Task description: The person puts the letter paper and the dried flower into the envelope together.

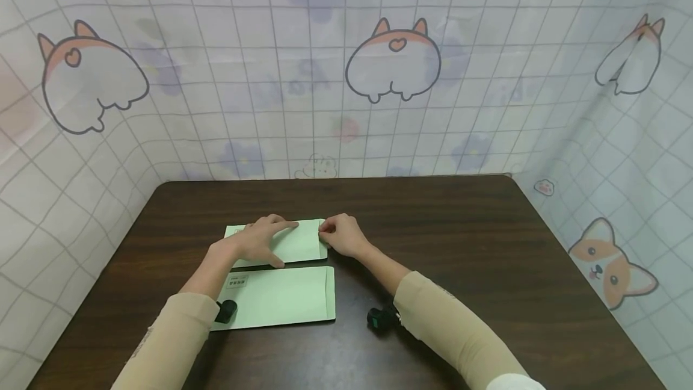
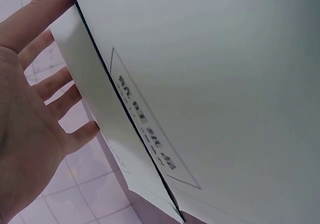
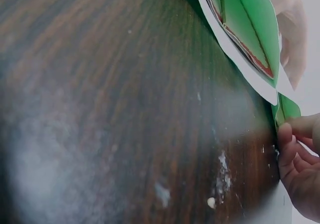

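Two pale green envelopes lie one behind the other. Spread across the far envelope (image 1: pixel 298 242), my left hand (image 1: pixel 254 242) rests with its fingers extended. At that envelope's right end, my right hand (image 1: pixel 343 235) pinches the flap between thumb and fingers; the right wrist view shows the pinch on the green flap (image 3: pixel 286 111). The near envelope (image 1: pixel 281 297) lies below my left wrist, untouched by the fingers. Its printed box (image 2: pixel 150 124) shows in the left wrist view. In the right wrist view its right end gapes, showing a green inside (image 3: pixel 252 21) with a reddish-brown edge.
The dark wooden table (image 1: pixel 433 227) extends around the envelopes. Behind and at the sides hangs a white gridded cloth (image 1: pixel 303 119) with dog drawings. A black wrist camera (image 1: pixel 381 319) sits by my right forearm, another (image 1: pixel 226 310) over the near envelope.
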A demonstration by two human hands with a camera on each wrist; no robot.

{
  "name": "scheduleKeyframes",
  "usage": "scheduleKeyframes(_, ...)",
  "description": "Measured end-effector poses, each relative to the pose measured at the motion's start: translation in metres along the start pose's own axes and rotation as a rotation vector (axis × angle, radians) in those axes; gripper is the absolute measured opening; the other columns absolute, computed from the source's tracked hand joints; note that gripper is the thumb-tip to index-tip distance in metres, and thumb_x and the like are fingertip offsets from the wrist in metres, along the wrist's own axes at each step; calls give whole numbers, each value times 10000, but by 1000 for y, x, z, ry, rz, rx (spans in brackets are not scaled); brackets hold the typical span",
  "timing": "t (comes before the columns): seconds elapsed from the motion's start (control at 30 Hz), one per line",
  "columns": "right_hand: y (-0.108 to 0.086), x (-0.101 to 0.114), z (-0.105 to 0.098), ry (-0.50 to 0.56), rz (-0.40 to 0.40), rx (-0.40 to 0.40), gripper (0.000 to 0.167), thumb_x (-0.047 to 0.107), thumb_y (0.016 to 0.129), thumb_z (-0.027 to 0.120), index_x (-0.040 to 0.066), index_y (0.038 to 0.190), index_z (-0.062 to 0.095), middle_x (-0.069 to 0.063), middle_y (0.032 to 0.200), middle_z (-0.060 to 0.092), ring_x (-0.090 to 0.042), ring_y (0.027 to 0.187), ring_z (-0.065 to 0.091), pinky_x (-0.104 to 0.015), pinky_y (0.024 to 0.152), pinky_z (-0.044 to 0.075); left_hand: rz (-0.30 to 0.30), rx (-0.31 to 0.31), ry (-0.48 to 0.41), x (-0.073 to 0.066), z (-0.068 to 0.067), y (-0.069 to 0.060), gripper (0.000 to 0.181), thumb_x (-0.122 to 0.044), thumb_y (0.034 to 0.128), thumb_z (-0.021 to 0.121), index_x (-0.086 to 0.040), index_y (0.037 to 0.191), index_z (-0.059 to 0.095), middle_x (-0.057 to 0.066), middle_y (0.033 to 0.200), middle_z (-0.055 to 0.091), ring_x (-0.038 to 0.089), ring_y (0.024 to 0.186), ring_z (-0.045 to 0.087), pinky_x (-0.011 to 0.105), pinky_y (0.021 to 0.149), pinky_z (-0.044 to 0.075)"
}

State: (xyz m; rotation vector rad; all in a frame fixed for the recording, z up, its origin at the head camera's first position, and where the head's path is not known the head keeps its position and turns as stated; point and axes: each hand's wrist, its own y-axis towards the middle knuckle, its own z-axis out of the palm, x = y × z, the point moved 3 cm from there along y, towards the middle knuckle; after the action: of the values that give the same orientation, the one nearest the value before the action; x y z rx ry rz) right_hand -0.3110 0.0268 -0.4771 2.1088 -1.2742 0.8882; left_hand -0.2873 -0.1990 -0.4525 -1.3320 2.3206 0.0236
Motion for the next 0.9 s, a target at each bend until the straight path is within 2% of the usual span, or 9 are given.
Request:
scheduleKeyframes(0.17,-3,-1,-3,98,29,25,148,68,989,680,-1,1104,743,-56,909,755,-132,666,700,-271,631,555,-3,-1,-1,-1,-1,0,929,-314,817,887,-158,1593,400,184,1519,394,422,1395,366,739,1061,274)
scheduleKeyframes(0.3,-8,-4,-7,147,25,38,214,79,993,683,-11,1186,694,-68,937,765,-166,690,714,-288,632,561,-9,7,-6,-1,-1,-1,935,-314,823,883,-155,1599,387,190,1526,381,421,1398,363,737,1064,270)
scheduleKeyframes(0.47,-14,-10,-16,167,25,57,216,65,995,673,-25,1191,676,-98,970,753,-207,754,718,-309,633,568,-5,7,-14,0,0,-2,937,-327,825,881,-151,1600,384,211,1547,350,439,1414,339,745,1069,250)
scheduleKeyframes(0.67,-25,-24,-31,192,57,77,175,79,994,683,-1,1148,701,-94,967,736,-191,778,701,-329,647,582,23,-20,-23,-1,1,-1,923,-341,822,886,-140,1586,409,240,1594,298,475,1448,288,755,1070,242)
scheduleKeyframes(0.9,-47,-38,-61,147,29,74,187,118,1014,667,14,1165,704,-114,982,724,-199,803,686,-346,677,584,65,-80,-99,3,-5,-9,808,-387,909,795,-103,1571,429,227,1635,249,497,1477,232,769,1071,219)
